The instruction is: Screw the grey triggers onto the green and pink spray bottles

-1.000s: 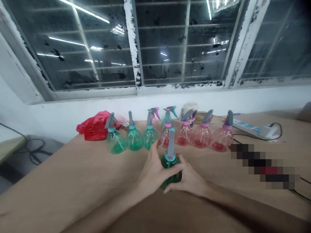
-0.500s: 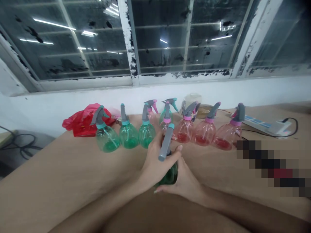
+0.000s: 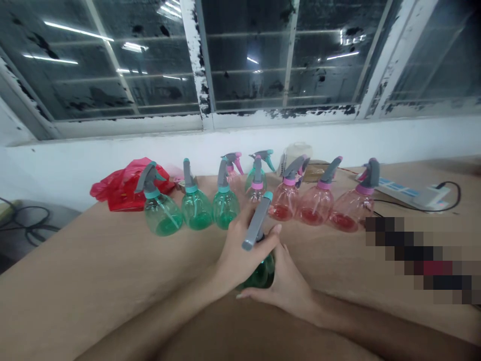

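Between my hands, close to my body, is a green spray bottle [image 3: 263, 273] with a grey spray head and a teal nozzle tip. My left hand [image 3: 240, 253] wraps around the neck, just below the head. Lower down, my right hand [image 3: 289, 283] grips the round body from the right, its thumb toward me. The bottle's collar is mostly hidden by my fingers. Beyond my hands stand green spray bottles [image 3: 197, 210] on the left and pink spray bottles [image 3: 314, 205] on the right, with coloured liquid at the bottom.
A red plastic bag [image 3: 126, 185] lies at the back left of the wooden table [image 3: 131, 281]. A white power strip [image 3: 413, 194] with a black cable is at the back right. Behind stands a whitish container [image 3: 296, 155] near the wall. Part of the right side is pixelated.
The view has shifted slightly. The held bottle's spray head leans a little differently, its tip a bit farther right. Both hands keep their grip.
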{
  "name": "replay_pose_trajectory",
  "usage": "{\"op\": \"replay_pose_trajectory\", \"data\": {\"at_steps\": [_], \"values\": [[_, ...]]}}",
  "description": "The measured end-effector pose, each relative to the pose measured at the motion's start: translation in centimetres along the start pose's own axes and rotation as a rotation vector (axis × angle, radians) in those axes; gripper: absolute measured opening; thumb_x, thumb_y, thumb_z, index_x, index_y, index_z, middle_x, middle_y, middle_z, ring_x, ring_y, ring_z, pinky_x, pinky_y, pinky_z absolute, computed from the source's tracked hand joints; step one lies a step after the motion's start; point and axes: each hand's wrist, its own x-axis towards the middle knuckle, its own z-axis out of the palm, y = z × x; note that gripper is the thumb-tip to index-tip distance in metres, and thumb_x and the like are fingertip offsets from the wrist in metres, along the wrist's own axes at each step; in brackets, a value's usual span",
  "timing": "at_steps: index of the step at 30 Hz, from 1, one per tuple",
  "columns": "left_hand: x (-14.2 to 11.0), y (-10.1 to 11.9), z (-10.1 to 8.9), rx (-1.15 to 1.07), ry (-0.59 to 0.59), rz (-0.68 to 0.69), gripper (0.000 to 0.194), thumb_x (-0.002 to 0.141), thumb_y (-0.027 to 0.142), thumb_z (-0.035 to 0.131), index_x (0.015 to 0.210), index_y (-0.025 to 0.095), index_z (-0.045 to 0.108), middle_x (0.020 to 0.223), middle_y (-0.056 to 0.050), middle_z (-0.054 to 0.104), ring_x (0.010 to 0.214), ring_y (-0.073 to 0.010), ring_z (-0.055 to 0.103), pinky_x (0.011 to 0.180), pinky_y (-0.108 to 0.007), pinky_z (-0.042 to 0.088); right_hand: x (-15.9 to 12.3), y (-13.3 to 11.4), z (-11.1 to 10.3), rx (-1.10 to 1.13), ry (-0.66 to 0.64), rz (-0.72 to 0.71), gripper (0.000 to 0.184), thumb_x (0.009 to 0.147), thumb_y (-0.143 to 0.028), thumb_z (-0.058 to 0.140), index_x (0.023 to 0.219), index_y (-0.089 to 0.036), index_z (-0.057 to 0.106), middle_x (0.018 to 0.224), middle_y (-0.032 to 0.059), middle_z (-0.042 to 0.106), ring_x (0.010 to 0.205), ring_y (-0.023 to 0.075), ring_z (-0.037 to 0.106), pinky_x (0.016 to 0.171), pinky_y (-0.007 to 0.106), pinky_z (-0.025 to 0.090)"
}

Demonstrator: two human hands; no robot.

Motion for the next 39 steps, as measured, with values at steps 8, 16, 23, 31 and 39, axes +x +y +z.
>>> {"op": "replay_pose_trajectory", "data": {"at_steps": [8, 16, 23, 31, 39], "values": [[-0.2, 0.4, -0.3, -0.011, -0.03, -0.025, 0.029, 0.08, 0.038, 0.063, 0.103, 0.021, 0.059, 0.08, 0.001, 0.063, 0.057, -0.0127, 0.054, 0.058, -0.029, 0.046, 0.1, 0.0, -0.1, 0.032, -0.02, -0.072, 0.088, 0.057, -0.054, 0.082, 0.129, -0.028, 0.039, 0.128, 0.0107, 0.054, 0.122, 0.0367, 0.05, 0.099, 0.054, 0.043], [0.4, 1.0, -0.5, -0.023, -0.051, -0.008, 0.015, 0.082, 0.033, 0.059, 0.077, 0.02, 0.053, 0.069, 0.003, 0.059, 0.061, -0.0122, 0.056, 0.059, -0.027, 0.046, -0.5, 0.5, 0.4, -0.03, -0.021, 0.044, 0.09, 0.055, -0.057, 0.082, 0.129, -0.024, 0.04, 0.117, 0.0118, 0.057, 0.113, 0.0357, 0.054, 0.101, 0.057, 0.039], [0.5, 0.8, -0.4, 0.011, -0.044, 0.02, 0.005, 0.08, 0.024, 0.056, 0.077, 0.021, 0.054, 0.069, 0.002, 0.061, 0.063, -0.0139, 0.059, 0.063, -0.03, 0.049, -0.4, 0.3, 0.4, -0.073, -0.03, 0.073, 0.09, 0.051, -0.057, 0.083, 0.124, -0.023, 0.044, 0.113, 0.0118, 0.058, 0.111, 0.0361, 0.054, 0.099, 0.058, 0.04], [0.4, -0.1, -0.4, 0.009, -0.056, 0.056, 0.021, 0.081, 0.028, 0.059, 0.101, 0.019, 0.059, 0.093, -0.004, 0.067, 0.084, -0.0193, 0.063, 0.079, -0.035, 0.051, -0.3, 0.5, 0.4, -0.04, -0.003, 0.02, 0.093, 0.057, -0.054, 0.082, 0.132, -0.023, 0.037, 0.127, 0.014, 0.053, 0.123, 0.0356, 0.048, 0.1, 0.054, 0.042], [0.6, 0.0, -0.5, 0.073, -0.045, 0.082, 0.019, 0.079, 0.028, 0.062, 0.096, 0.019, 0.059, 0.083, -0.001, 0.064, 0.071, -0.016, 0.06, 0.062, -0.029, 0.049, -0.1, 0.2, 0.1, 0.049, -0.043, -0.022, 0.09, 0.062, -0.051, 0.08, 0.134, -0.025, 0.033, 0.133, 0.0133, 0.05, 0.125, 0.0349, 0.048, 0.102, 0.054, 0.042]]}}
